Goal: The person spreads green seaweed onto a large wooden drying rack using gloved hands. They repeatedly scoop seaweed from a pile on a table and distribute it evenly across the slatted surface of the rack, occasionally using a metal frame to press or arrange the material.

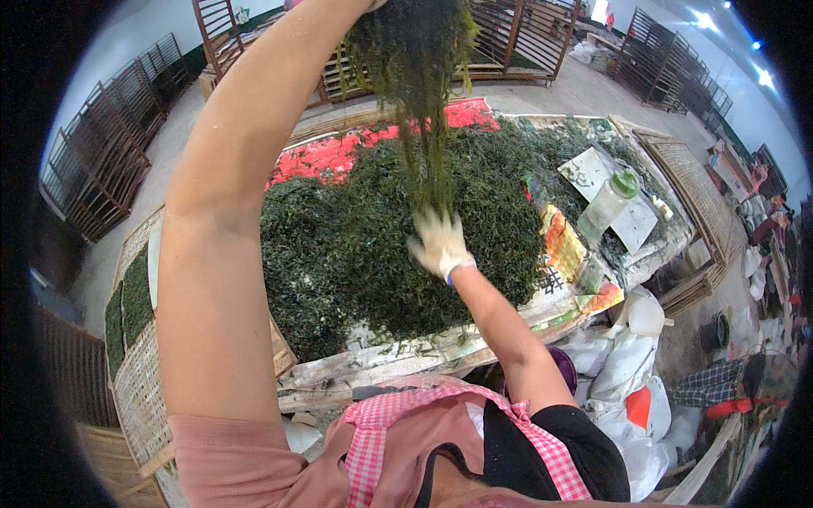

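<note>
My left arm reaches up to the top rim, where only a sliver of my left hand (376,5) shows. A large clump of dark green, stringy plant matter like seaweed (413,57) hangs beside it, its thin tail trailing down; the grip itself is cut off by the frame. Below that tail, my right hand (440,246) wears a whitish glove, blurred by motion, fingers spread and nothing seen in its palm. It is over a broad heap of the same dark green strands (343,254) on a covered worktable (394,365).
On the table's right, a green-lidded clear plastic jar (610,203) rests by a white board (581,171). White sacks (625,355) crowd the floor at right. Woven drying trays (143,394) lie at left. Slatted racks (105,146) stand behind, and a woven screen (692,171) leans right.
</note>
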The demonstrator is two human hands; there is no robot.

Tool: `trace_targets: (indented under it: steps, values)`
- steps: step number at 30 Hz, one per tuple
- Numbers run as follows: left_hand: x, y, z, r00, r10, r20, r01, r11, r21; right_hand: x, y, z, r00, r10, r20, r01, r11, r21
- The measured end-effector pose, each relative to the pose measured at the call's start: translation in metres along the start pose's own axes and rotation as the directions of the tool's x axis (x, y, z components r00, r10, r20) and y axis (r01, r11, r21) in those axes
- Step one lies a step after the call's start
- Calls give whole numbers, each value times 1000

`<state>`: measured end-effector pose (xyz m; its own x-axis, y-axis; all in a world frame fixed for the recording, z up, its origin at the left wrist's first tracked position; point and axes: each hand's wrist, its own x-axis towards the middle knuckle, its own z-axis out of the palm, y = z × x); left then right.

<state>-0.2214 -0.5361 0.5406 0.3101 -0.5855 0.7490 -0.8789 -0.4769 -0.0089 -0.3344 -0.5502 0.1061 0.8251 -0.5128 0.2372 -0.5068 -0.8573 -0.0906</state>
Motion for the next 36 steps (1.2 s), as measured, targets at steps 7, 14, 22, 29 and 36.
trace_targets:
  steps: [7, 14, 22, 29, 36]
  values:
    - [-12, -29, 22, 989, 52, -140, -77, 981, -178, -44, 41, -145, 836, -333, 436, -103, 685, 721]
    - [-17, -33, 25, 965, 126, -229, -186, 946, -266, 63, 73, -190, 971, 33, -239, 176, 581, 795]
    - [-19, -12, 39, 998, 62, -23, -66, 892, -447, 67, 12, -140, 989, -147, 30, -78, -334, 939]
    - [-84, -96, 179, 892, -185, 413, 321, 901, -292, -13, 50, -108, 845, 310, 435, -397, -182, 900]
    - [-249, -38, 253, 513, 264, 817, 102, 926, -364, 39, 67, -145, 847, 273, 455, -438, -125, 890]
